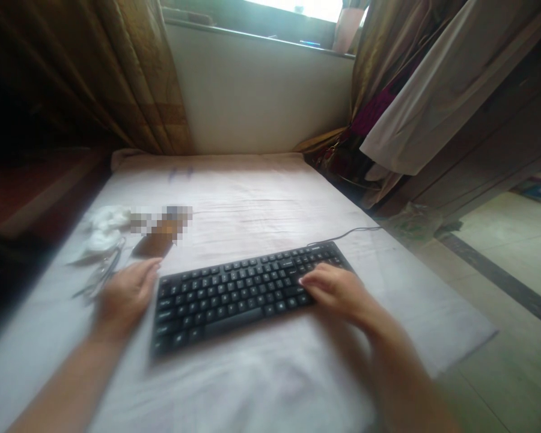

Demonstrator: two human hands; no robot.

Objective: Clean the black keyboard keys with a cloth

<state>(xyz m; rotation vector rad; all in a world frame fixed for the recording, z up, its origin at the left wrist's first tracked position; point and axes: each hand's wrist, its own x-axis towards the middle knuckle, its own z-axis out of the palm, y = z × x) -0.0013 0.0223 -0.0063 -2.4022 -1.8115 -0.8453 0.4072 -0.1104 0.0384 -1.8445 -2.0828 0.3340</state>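
A black keyboard point(234, 294) lies at a slant on the white cloth, its keys facing up. My left hand point(128, 291) rests just beyond the keyboard's left end, its fingers stretched forward and held loosely; nothing shows in it. Over the right part of the keys, my right hand point(331, 290) is closed, with its fingers curled under and a fingertip near the keys. Whatever it may hold is hidden by the hand. From the keyboard's far right side a thin black cable point(351, 230) runs off to the right.
Left of the keyboard lie a brown, partly pixelated object point(155, 240), a crumpled white bundle point(103, 231) and a thin tool-like item point(106, 267), blurred. The cloth-covered surface point(252, 192) ends at the right above a tiled floor point(500, 270). Curtains point(139, 78) and hanging cloth point(428, 102) flank the window wall.
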